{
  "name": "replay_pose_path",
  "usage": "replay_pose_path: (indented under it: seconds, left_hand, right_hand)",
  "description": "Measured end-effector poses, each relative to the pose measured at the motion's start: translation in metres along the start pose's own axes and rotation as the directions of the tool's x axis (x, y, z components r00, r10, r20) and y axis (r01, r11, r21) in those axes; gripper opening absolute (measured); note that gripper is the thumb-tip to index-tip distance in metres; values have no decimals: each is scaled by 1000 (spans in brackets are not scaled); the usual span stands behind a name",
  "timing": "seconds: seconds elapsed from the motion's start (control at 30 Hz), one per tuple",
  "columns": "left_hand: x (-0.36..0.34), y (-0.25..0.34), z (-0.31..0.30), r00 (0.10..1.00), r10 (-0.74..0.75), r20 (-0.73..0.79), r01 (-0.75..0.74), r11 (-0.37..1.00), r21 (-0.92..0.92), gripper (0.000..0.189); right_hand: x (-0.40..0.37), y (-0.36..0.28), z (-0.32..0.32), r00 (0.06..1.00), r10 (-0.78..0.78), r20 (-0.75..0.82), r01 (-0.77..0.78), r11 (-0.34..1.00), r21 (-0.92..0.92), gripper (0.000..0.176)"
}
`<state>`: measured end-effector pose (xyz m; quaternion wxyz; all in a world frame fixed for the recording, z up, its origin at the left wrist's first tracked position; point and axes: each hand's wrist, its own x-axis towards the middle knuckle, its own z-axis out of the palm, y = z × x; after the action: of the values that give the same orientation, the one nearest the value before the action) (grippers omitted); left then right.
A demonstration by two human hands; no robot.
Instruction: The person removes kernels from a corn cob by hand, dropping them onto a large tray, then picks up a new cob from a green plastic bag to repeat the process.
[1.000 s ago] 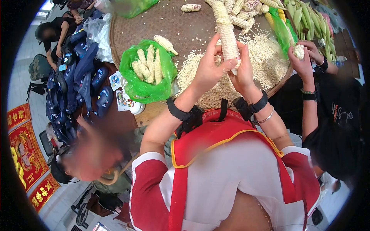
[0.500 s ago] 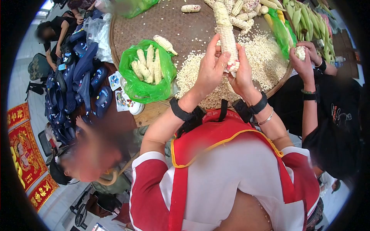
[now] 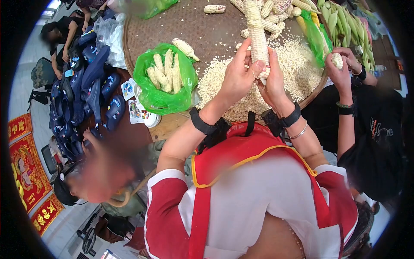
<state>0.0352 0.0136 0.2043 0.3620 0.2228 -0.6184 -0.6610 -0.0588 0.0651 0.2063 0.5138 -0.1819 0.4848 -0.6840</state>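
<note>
An ear of corn (image 3: 258,41) with pale kernels stands nearly upright in view between my two hands, its far end pointing away from me. My left hand (image 3: 237,75) is closed round its near left side, the thumb pressed on kernels near the lower end. From the right, my right hand (image 3: 273,82) wraps the same end, fingers partly hidden behind it. Below and around them lies a heap of loose kernels (image 3: 297,71) on a round woven tray (image 3: 172,26). Left of my hands, a green plastic bag (image 3: 170,102) holds several stripped cobs (image 3: 176,73).
More corn ears (image 3: 271,19) lie at the tray's far side, by another green bag (image 3: 317,41). Husked-leaf corn (image 3: 340,21) is piled at far right. A co-worker's hands (image 3: 343,71) hold a cob at right. Blue clogs (image 3: 92,77) crowd the left.
My left thumb has moved right across the lower end of the ear. The ear has shifted slightly right, and less of its pinkish end shows.
</note>
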Motion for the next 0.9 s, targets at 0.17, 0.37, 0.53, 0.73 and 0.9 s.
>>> replay_pose_path:
  seconds: [0.17, 0.37, 0.53, 0.73, 0.9]
  left_hand:
    - [1, -2, -3, 998, -23, -52, 22, 1000, -20, 50]
    - [-2, -2, -4, 998, 16, 53, -1, 963, -269, 52]
    - [-2, -8, 2, 998, 54, 29, -53, 997, -56, 52]
    - [2, -9, -1, 995, 77, -63, -84, 989, -121, 49]
    - [-2, 0, -11, 994, -65, 83, 86, 959, -270, 55]
  right_hand:
    - [-2, -3, 5, 1000, 20, 16, -21, 998, 57, 42]
    - [3, -6, -2, 997, 30, 72, -38, 993, 115, 43]
    - [0, -3, 7, 999, 37, 14, -39, 987, 154, 39]
    - [-2, -5, 2, 988, 106, 110, -122, 980, 156, 39]
    - [1, -10, 6, 996, 69, 52, -74, 991, 110, 45]
